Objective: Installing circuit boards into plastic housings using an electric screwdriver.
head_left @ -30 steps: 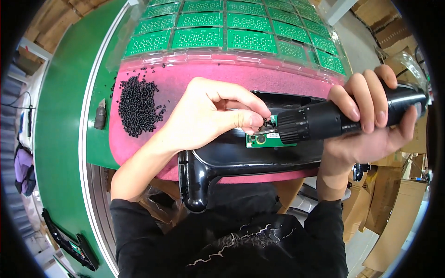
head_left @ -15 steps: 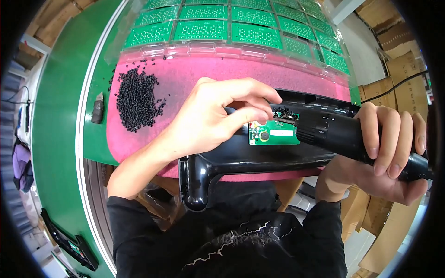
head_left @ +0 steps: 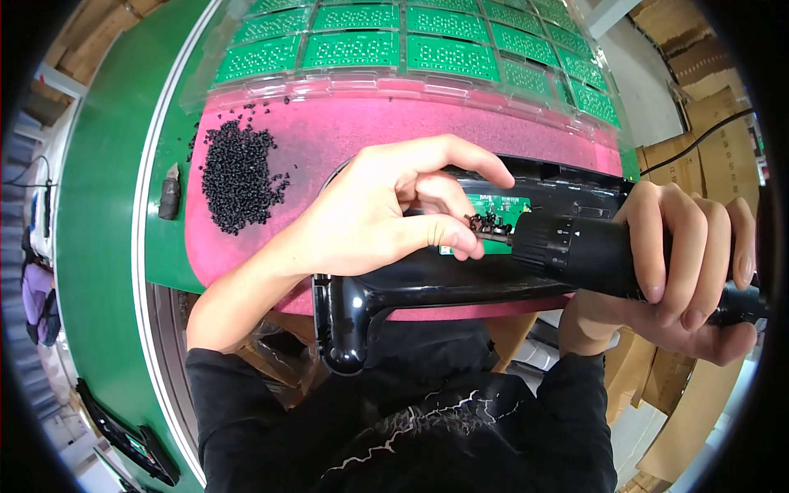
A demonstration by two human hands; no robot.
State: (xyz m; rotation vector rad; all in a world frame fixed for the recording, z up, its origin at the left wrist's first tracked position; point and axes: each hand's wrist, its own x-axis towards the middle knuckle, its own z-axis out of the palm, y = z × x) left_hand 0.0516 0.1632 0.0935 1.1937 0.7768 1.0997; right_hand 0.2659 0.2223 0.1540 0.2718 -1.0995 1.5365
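While the right hand (head_left: 684, 256) wraps around a black screwdriver (head_left: 596, 251), the left hand (head_left: 366, 212) has thumb and forefinger spread beside small black screws (head_left: 489, 223) clustered at the tool's tip, over a green circuit board (head_left: 516, 205) between both hands.

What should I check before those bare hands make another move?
1. Right hand wrapped around the black cylindrical tool: ok.
2. Left hand clear of the tool's metal tip: not ok; its thumb is right by it.
3. Green circuit board over the black plastic housing: ok.
4. Tip touching the board: cannot tell; fingers and a cluster of small black pieces crowd it.
5. Pile of black pieces on the pink mat, apart from the housing: ok.
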